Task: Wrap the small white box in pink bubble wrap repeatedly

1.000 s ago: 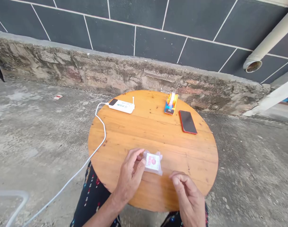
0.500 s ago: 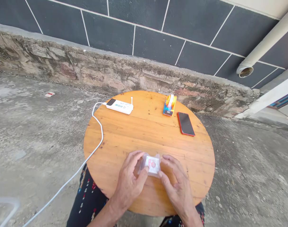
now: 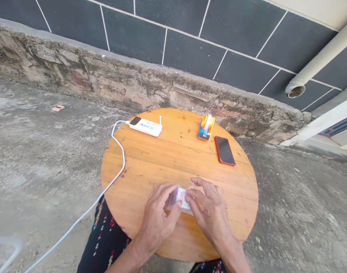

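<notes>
one plastic-wrapped box (image 3: 181, 195) lies printed face up, its long axis obscured. the left hand (image 3: 159, 216) grasps its left side; whether the right hand (image 3: 210, 206) pinches it is unclear. steady left support and light right pressure should prevent creasing. beneath: the desk (image 3: 159, 161), toward its near edge.

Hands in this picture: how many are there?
2: the left hand at the left side of the plastic-wrapped packet, the right hand at its right.
</notes>
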A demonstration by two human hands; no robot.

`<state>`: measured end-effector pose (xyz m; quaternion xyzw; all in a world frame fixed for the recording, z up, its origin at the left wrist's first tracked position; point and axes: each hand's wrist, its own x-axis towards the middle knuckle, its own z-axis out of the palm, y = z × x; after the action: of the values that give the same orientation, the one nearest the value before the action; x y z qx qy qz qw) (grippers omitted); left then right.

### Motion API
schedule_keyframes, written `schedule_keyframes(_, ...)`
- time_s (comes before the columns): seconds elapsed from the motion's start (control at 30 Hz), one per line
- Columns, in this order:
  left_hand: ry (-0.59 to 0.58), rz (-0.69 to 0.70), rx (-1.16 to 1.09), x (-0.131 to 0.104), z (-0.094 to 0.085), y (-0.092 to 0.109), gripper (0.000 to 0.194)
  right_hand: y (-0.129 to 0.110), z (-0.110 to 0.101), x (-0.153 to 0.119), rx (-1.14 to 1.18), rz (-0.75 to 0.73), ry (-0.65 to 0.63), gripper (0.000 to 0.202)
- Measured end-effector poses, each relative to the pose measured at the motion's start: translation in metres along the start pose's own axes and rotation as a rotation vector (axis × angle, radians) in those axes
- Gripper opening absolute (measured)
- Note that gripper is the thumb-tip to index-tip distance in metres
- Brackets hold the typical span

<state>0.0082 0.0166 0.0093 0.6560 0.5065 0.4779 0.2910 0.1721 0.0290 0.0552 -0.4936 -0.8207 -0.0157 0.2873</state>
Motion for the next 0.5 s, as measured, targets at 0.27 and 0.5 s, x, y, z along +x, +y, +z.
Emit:
schedule_keyframes(0.27,-0.004,0.01,-0.011,0.002,-0.001,0.001,0.03,-0.003,-0.009,-0.009,0.216,0.093,0.061,0.014)
schedule_keyframes(0.5,0.022,-0.009,-0.038,0.002,-0.002,0.004,0.034,-0.034,-0.048,-0.052,0.986,0.135,-0.51,0.019)
